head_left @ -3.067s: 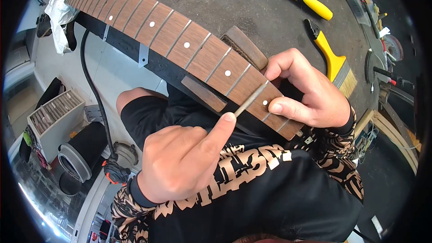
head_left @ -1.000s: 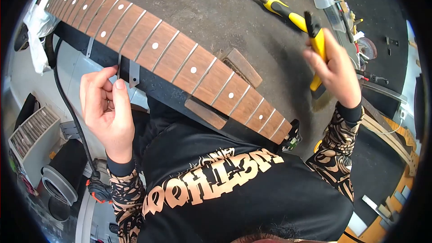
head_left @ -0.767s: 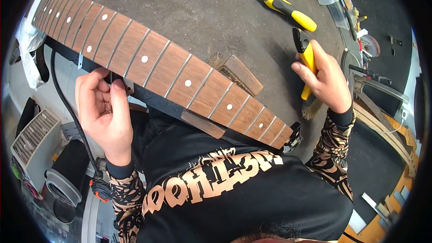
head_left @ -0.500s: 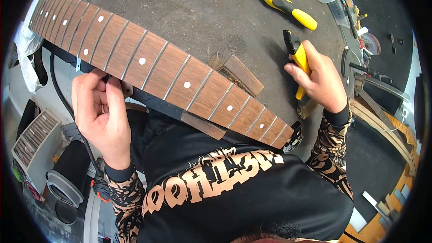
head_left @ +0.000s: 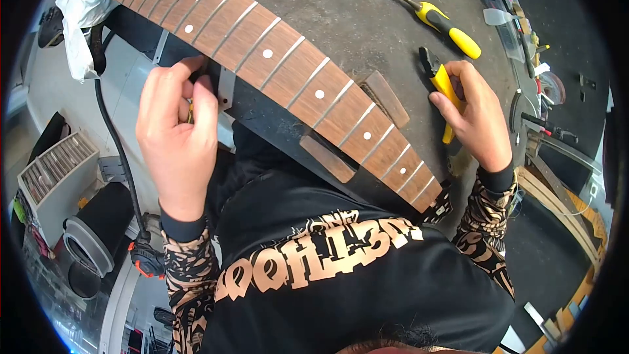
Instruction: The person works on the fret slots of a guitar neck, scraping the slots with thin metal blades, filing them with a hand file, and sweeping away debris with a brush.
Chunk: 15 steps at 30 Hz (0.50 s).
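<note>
In the head view the neck (head_left: 295,73) runs aslant along the near edge of my bench (head_left: 314,0): a long, flat strip of brown, fine-grained wood, crossed by thin, pale metal frets (head_left: 308,84) and set with round white dots (head_left: 267,54). My right hand (head_left: 474,117) is closed round the brush (head_left: 444,88), fingers wrapped on its smooth yellow handle, with the black end tipped away from me and the soft, pale bristles (head_left: 460,162) below, blurred. I hold it beside the neck, apart from it. My left hand (head_left: 178,128) is at the neck's near edge, fingers curled in, thumb and forefinger tips close together; a bit of yellow shows among them, but I cannot tell what it is or whether I grip anything. Just beside them, a flat metal plate (head_left: 225,88) with a hole juts from under the neck. Smooth wooden blocks (head_left: 388,98) stick out on both sides of it. On the dark, scuffed bench lies a tool (head_left: 429,16) with a slim metal shaft and a rounded yellow-and-black handle. Crumpled white wrapping (head_left: 82,26) hangs near the neck's far left end
</note>
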Tool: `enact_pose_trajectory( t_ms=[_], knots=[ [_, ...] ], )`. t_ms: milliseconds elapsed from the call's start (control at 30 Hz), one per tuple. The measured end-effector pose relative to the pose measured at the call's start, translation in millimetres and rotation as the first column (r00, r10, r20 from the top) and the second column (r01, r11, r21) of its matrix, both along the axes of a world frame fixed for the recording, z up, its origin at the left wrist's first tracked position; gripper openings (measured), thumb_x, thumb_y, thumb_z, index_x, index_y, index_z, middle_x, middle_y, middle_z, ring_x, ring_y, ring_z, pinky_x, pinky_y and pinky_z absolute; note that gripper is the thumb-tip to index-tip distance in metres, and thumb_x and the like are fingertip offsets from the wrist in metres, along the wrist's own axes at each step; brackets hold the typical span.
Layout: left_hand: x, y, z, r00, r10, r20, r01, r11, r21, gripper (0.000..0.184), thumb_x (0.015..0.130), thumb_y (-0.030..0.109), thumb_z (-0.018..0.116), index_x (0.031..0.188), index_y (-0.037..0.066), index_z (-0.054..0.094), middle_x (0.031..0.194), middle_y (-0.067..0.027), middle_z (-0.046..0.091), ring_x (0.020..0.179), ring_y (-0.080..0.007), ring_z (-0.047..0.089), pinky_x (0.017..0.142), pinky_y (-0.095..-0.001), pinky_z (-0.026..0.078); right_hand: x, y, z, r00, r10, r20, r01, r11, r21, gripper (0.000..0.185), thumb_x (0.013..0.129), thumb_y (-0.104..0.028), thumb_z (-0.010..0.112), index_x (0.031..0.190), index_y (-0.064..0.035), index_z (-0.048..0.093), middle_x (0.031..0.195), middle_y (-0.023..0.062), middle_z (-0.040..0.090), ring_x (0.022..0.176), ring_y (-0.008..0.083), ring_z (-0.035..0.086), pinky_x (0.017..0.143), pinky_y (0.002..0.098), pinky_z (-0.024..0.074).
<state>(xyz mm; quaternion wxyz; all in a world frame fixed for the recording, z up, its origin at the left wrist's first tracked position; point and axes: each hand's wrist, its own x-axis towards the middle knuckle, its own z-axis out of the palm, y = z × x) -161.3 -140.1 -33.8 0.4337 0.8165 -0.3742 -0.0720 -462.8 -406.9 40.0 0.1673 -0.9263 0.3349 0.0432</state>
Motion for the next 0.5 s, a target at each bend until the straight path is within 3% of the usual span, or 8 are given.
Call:
enact_pose_trajectory(
  t_ms=[133, 167, 267, 333, 400, 467, 500],
  knots=[
    [-13.0, 15.0, 2.0, 0.932, 0.045, -0.359, -0.072, 0.996, -0.061, 0.022, 0.103, -0.009, 0.074, 0.124, -0.005, 0.075, 0.100, -0.0004, 0.061, 0.071, -0.0017, 0.049, 0.061, -0.0225, 0.037, 11.7, 3.0, -5.3, 0.978, 0.092, 0.186, -0.074, 0.992, -0.101, 0.043, 0.097, -0.017, 0.089, 0.132, -0.0045, 0.068, 0.113, 0.0147, 0.067, 0.104, 0.0332, 0.067, 0.092, 0.0452, 0.0562],
    [-13.4, 22.9, 0.3, 0.927, 0.026, -0.375, -0.049, 0.997, -0.053, 0.023, 0.105, -0.010, 0.072, 0.128, -0.005, 0.073, 0.099, 0.0039, 0.060, 0.072, 0.0021, 0.045, 0.061, -0.0198, 0.033, 11.8, 4.0, -5.7, 0.965, 0.117, 0.233, -0.100, 0.991, -0.086, 0.044, 0.097, -0.016, 0.088, 0.135, -0.0041, 0.068, 0.111, 0.0120, 0.066, 0.102, 0.0283, 0.066, 0.091, 0.0418, 0.0557],
    [-21.3, 48.8, 9.1, 0.924, 0.027, -0.380, -0.031, 1.000, -0.003, 0.025, 0.111, -0.005, 0.069, 0.136, -0.005, 0.071, 0.098, 0.0053, 0.059, 0.074, 0.0031, 0.047, 0.063, -0.0181, 0.031, 7.8, 18.5, 8.0, 0.946, 0.035, 0.321, -0.144, 0.936, 0.321, 0.044, 0.098, -0.015, 0.088, 0.136, -0.0045, 0.068, 0.108, 0.0067, 0.063, 0.098, 0.0208, 0.062, 0.088, 0.0355, 0.0534],
    [-25.1, 76.2, 2.1, 0.918, 0.008, -0.397, -0.049, 0.995, -0.091, 0.027, 0.112, -0.002, 0.069, 0.139, -0.006, 0.068, 0.098, -0.0001, 0.066, 0.060, 0.0020, 0.044, 0.053, -0.0191, 0.028, 10.3, 33.0, 17.4, 0.956, -0.047, 0.291, -0.151, 0.769, 0.621, 0.050, 0.099, -0.021, 0.091, 0.139, -0.0045, 0.066, 0.105, 0.0007, 0.058, 0.095, 0.0108, 0.056, 0.084, 0.0284, 0.0481],
    [-30.3, 98.2, 6.3, 0.839, -0.069, -0.539, -0.069, 0.970, -0.232, 0.032, 0.114, 0.005, 0.067, 0.144, -0.007, 0.063, 0.097, -0.0060, 0.067, 0.049, -0.0007, 0.043, 0.047, -0.0202, 0.028, 11.0, 45.7, 12.1, 0.952, -0.153, 0.266, -0.128, 0.591, 0.796, 0.065, 0.099, -0.024, 0.093, 0.149, -0.0040, 0.056, 0.105, 0.0002, 0.057, 0.090, 0.0077, 0.054, 0.078, 0.0254, 0.0463],
    [-42.8, 101.2, 24.1, 0.666, -0.302, -0.682, -0.110, 0.864, -0.490, 0.039, 0.115, 0.012, 0.064, 0.148, -0.008, 0.058, 0.094, -0.0092, 0.064, 0.043, -0.0031, 0.041, 0.043, -0.0212, 0.031, 10.9, 43.7, 8.6, 0.964, -0.162, 0.210, -0.092, 0.541, 0.836, 0.074, 0.099, -0.026, 0.094, 0.154, -0.0047, 0.049, 0.105, 0.0000, 0.057, 0.084, 0.0064, 0.053, 0.074, 0.0241, 0.0454],
    [-51.2, 100.1, 34.7, 0.640, -0.310, -0.703, -0.151, 0.846, -0.510, 0.043, 0.116, 0.017, 0.064, 0.151, -0.008, 0.056, 0.093, -0.0103, 0.063, 0.040, -0.0041, 0.039, 0.041, -0.0218, 0.032, 10.8, 43.2, 6.7, 0.970, -0.162, 0.183, -0.075, 0.514, 0.855, 0.078, 0.099, -0.026, 0.095, 0.156, -0.0050, 0.046, 0.105, -0.0001, 0.057, 0.081, 0.0058, 0.052, 0.072, 0.0235, 0.0449]
  ],
)
